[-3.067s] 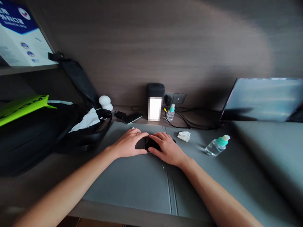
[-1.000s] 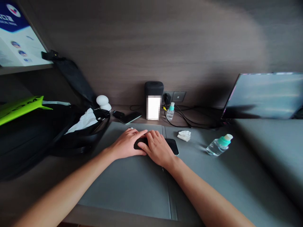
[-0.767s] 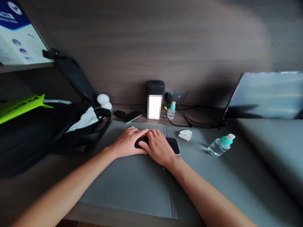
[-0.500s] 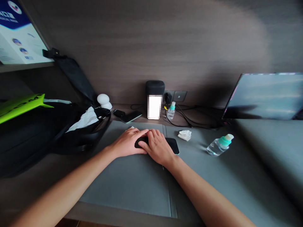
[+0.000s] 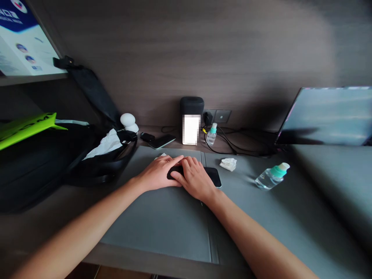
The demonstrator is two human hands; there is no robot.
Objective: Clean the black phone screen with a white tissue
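Note:
My left hand (image 5: 158,173) and my right hand (image 5: 196,176) meet over the grey desk mat (image 5: 162,221). Between them shows part of a dark, black object (image 5: 173,173), its kind hidden by my fingers. The left hand curls round it from the left, with the index finger reaching toward the right hand. Over its right side bend the right hand's fingers, the thumb lying across its front. A black smartphone (image 5: 214,177) lies flat on the mat, partly covered by my right hand. A bit of white tissue (image 5: 161,155) peeks out behind the left hand.
Right of my hands are a crumpled tissue (image 5: 228,164) and a clear spray bottle (image 5: 271,177) lying tilted. At the back stand a black speaker-like device (image 5: 192,104), a small bottle (image 5: 211,136) and cables (image 5: 229,143). A black bag (image 5: 37,170) sits left, a monitor (image 5: 328,116) right.
The whole view has shifted slightly, so everything appears a little higher and further right. My hands keep nearly the same pose on the black object.

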